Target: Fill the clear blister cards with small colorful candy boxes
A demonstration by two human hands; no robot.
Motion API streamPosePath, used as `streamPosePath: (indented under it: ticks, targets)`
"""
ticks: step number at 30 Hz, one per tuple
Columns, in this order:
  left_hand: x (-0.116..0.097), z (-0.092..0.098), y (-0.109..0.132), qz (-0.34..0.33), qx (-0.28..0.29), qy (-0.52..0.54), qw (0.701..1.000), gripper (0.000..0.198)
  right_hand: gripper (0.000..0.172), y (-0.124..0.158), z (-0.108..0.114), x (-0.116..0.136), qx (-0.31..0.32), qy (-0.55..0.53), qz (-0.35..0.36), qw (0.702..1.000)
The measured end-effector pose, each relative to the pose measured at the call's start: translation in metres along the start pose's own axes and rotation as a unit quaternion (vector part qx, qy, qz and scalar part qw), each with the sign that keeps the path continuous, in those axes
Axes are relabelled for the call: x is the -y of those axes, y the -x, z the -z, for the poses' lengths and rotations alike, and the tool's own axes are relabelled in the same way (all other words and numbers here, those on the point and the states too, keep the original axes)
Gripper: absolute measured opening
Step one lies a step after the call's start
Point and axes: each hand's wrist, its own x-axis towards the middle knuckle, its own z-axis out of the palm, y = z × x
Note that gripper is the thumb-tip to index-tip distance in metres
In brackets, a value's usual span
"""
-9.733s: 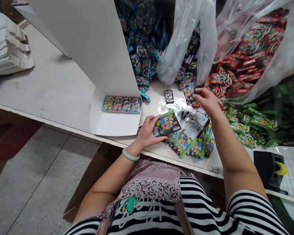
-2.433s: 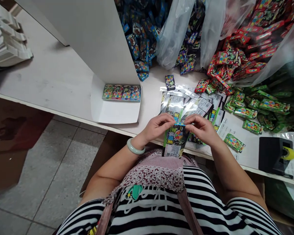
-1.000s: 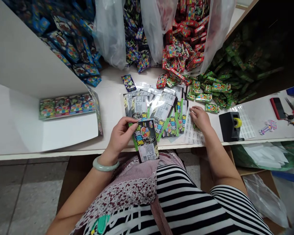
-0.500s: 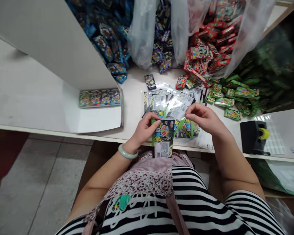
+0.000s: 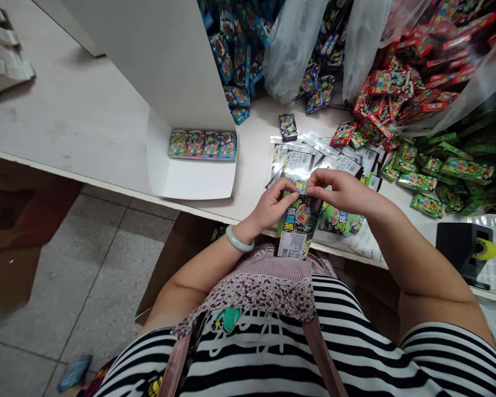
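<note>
My left hand (image 5: 268, 208), with a pale green bangle at the wrist, is closed on the top edge of a black and green printed candy pouch (image 5: 296, 220). The pouch hangs upright over the table's front edge, close to my apron. The fingers of my right hand (image 5: 337, 188) are pinched at the pouch's top, right beside my left fingertips. More pouches with clear film and white labels (image 5: 349, 162) lie fanned on the table behind both hands. A small purple candy box (image 5: 288, 127) lies just beyond them.
A white carton (image 5: 198, 179) on the left holds a row of small candy boxes (image 5: 202, 144). Heaps of blue (image 5: 233, 66), red (image 5: 421, 71) and green boxes (image 5: 421, 179) lie at the back and right, with plastic bags between some. A tape dispenser (image 5: 458, 248) stands far right.
My right hand has moved left from the fanned pouches to the top of the held pouch, beside my left hand. The view has swung left, so things appear shifted right.
</note>
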Motion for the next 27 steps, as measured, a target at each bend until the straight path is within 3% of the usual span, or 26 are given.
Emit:
streamPosePath:
  ticks: [7,17,22,24,27]
  targets:
    - [0.000,-0.003,-0.004,-0.001,0.006,0.015,1.000,0.027,0.027,-0.005,0.002,-0.008,0.003,0.005,0.002,1.000]
    - [-0.002,-0.013,-0.007,-0.013,-0.030,-0.019,0.999,0.019,0.027,-0.006,-0.001,-0.015,-0.029,0.009,-0.024,0.999]
    - [0.005,-0.013,0.002,0.005,-0.036,0.017,0.999,0.027,0.035,-0.015,-0.005,-0.035,0.028,-0.138,-0.075,0.987]
    - [0.011,-0.013,0.011,0.044,0.000,0.079,0.996,0.039,0.038,-0.016,-0.009,-0.041,0.062,-0.223,-0.145,0.962]
    - [0.016,-0.008,0.030,0.094,0.103,0.152,0.978,0.045,0.033,-0.015,-0.013,-0.043,0.090,-0.307,-0.217,0.922]
